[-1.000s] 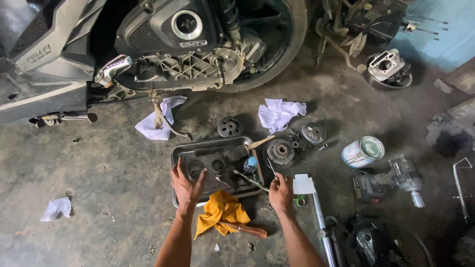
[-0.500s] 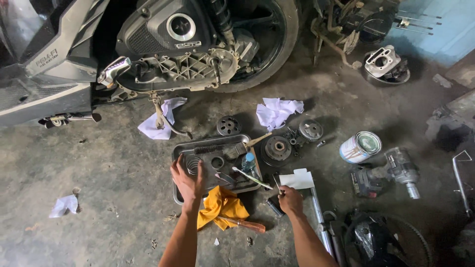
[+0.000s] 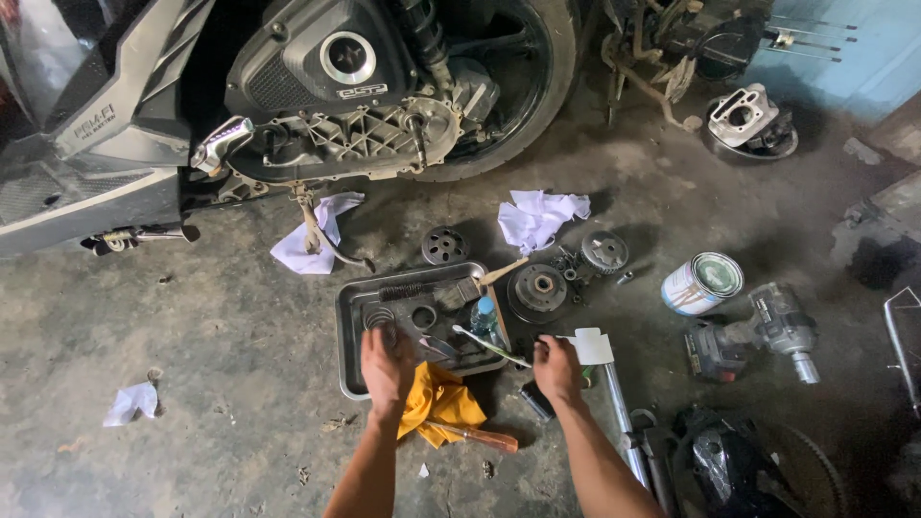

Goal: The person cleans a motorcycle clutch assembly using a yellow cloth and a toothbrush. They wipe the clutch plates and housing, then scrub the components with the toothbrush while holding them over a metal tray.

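Note:
A metal tray (image 3: 350,369) lies on the concrete floor with oily scooter parts, a brush and a small bottle (image 3: 485,317) in it. My left hand (image 3: 387,364) rests over the tray's near left part, fingers curled on a round ribbed part (image 3: 377,316). My right hand (image 3: 556,369) is just right of the tray, at a white piece (image 3: 591,346) on the floor; whether it grips anything is unclear. A toothbrush (image 3: 487,346) lies across the tray's right edge between my hands. A yellow rag (image 3: 437,403) and a screwdriver (image 3: 480,437) lie just below the tray.
A scooter (image 3: 288,105) with its drive cover off stands behind the tray. Clutch parts (image 3: 537,288), white rags (image 3: 537,216), a paint can (image 3: 702,281), an impact wrench (image 3: 758,336) and an engine cylinder (image 3: 743,115) lie around. A dark helmet-like thing (image 3: 729,460) sits at the lower right.
My left hand has closed down onto the round part in the tray. My right hand has moved right, away from the tray, to the white piece.

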